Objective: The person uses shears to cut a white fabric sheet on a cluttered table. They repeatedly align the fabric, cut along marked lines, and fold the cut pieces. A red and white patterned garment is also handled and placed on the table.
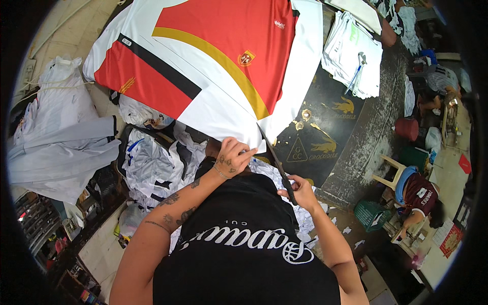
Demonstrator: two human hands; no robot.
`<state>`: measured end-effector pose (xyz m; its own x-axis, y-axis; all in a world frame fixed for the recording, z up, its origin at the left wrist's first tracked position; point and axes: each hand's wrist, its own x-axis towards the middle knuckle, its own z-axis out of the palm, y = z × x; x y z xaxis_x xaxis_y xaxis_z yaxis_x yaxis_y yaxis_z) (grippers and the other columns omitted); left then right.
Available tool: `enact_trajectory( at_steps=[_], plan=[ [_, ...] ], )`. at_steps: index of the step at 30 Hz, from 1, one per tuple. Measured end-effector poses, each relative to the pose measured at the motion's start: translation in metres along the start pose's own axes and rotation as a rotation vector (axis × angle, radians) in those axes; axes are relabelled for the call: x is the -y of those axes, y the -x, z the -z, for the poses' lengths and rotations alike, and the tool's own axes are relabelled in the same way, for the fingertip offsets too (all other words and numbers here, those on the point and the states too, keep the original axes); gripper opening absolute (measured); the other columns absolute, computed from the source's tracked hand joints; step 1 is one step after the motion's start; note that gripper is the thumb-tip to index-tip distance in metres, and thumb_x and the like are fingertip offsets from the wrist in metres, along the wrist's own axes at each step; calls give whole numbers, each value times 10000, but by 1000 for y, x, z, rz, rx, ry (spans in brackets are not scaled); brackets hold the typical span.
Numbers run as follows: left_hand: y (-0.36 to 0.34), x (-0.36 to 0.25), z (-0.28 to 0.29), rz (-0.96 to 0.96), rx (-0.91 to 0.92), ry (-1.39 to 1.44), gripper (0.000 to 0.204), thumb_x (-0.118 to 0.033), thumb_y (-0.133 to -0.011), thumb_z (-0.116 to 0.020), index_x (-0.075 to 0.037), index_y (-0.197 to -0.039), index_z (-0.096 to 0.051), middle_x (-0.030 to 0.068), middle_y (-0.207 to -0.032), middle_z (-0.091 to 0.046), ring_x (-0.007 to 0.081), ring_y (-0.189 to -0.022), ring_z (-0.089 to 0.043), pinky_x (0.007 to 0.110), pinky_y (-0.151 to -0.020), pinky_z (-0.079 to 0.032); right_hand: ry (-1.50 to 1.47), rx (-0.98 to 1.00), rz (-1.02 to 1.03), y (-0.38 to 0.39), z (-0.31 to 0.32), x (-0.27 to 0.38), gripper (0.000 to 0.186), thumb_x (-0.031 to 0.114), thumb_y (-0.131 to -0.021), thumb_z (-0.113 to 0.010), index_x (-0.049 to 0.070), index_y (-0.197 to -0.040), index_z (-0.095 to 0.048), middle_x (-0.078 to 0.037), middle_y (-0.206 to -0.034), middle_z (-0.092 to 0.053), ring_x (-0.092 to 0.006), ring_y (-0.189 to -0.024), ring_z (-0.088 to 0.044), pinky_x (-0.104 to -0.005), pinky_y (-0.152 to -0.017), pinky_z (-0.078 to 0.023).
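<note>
Dark worktable [356, 137] under a red-and-white jersey [223, 56], my left hand [233, 156] pinching its near hem, my right hand [300, 193] closed around scissors [277, 165], paper stack [353, 56] far right.

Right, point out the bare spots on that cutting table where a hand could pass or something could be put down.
Bare dark tabletop lies between the red and white jersey and the stack of white fabric, reaching the table's worn right edge. Crowded: the near edge, where the left hand grips the jersey hem, the right hand works the scissors, and white offcuts pile up.
</note>
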<state>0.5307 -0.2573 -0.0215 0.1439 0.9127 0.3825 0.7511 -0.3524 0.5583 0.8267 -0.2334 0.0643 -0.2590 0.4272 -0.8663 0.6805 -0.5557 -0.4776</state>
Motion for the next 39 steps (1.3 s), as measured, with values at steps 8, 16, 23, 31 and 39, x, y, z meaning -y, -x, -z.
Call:
enact_trajectory(
  at_steps=[8,16,23,31,39],
  plan=[
    [2,0,4,-52,55,115,317,-111,-746,-780,-150,-1060,-807,-11,-1177,-708,224,-1026,-616,459,-982,-442,-65,-29,123,-27,-8,30,692,364,-766,-957,-58,-1221,-651,-27,-784,-707,-67,-687,-600,-243,-629,-468],
    [1,20,6,-97,219,268,240,-103,-736,-760,-136,-971,-786,8,-1341,-715,206,-1115,-646,434,-1008,-441,-20,-55,203,-61,1,78,674,460,-740,-950,-29,-1147,-729,-15,-742,-668,-89,-649,-580,-271,-592,-457],
    [4,35,6,-129,235,383,245,-95,-716,-746,-128,-957,-774,3,-1296,-728,205,-1132,-651,421,-1037,-459,50,38,180,-85,8,135,674,496,-730,-938,-29,-1108,-748,-65,-749,-679,-151,-671,-612,-309,-641,-497],
    [-11,37,22,-76,295,534,151,-95,-780,-724,-82,-930,-721,57,-1265,-738,214,-1101,-673,422,-1019,-477,304,114,143,-128,33,195,813,559,-703,-939,-36,-1204,-704,-97,-797,-698,-192,-739,-655,-332,-688,-515],
    [-46,153,108,167,156,-146,660,-385,-814,-742,-208,-1442,-636,145,-1530,-509,302,-1327,-481,530,-1066,-334,408,136,116,-157,39,257,667,433,-713,-979,-20,-1144,-745,-51,-872,-741,-135,-824,-703,-292,-748,-535]
  ],
)
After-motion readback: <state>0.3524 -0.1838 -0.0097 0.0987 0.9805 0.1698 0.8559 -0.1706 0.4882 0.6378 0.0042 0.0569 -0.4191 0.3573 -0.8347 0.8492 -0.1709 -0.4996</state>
